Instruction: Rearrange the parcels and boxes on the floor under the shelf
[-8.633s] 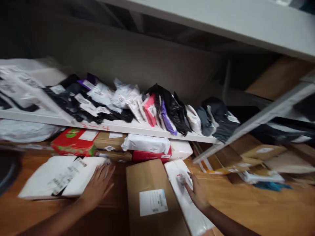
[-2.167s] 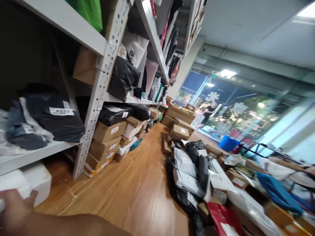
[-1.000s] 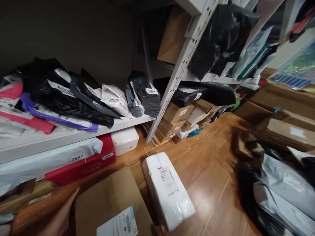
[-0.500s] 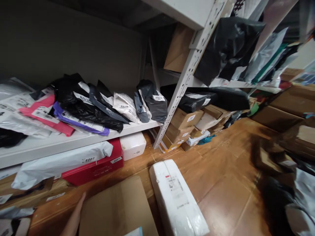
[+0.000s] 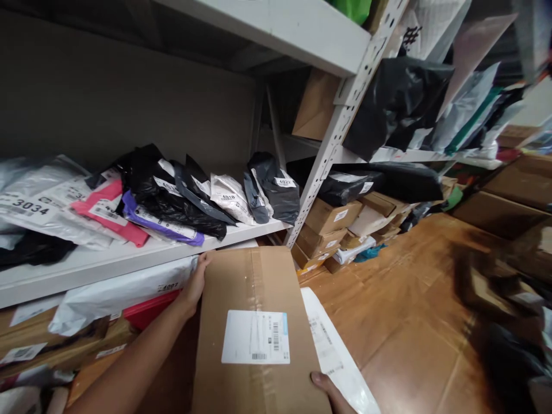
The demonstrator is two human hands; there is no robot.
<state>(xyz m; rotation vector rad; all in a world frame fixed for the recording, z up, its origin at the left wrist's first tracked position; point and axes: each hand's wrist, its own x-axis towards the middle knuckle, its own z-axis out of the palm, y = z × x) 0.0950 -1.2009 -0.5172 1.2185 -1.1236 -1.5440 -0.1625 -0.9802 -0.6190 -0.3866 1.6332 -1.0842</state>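
Between my two hands is a large brown cardboard box (image 5: 241, 282), taped down its middle, with a white shipping label (image 5: 256, 337) on its upper face. My left hand (image 5: 199, 282) grips its far left edge, fingers bent over the corner. At the near right edge my right hand (image 5: 330, 388) shows only a thumb and part of the palm, pressed on the side; its other fingers are hidden. Partly behind the box, a long white wrapped parcel (image 5: 338, 356) lies on the floor.
On the white shelf (image 5: 129, 259) to the left sit several numbered parcel bags, among them a pink one (image 5: 114, 213) and a purple one (image 5: 161, 221). A perforated upright (image 5: 332, 138) divides the racks. Brown boxes (image 5: 330, 215) are stacked beyond it. Blurred packages (image 5: 487, 282) lie at right.
The cardboard box has risen and moved farther forward, and its label has come into full view. My left hand now shows at the far corner; my right thumb has appeared on the right edge.
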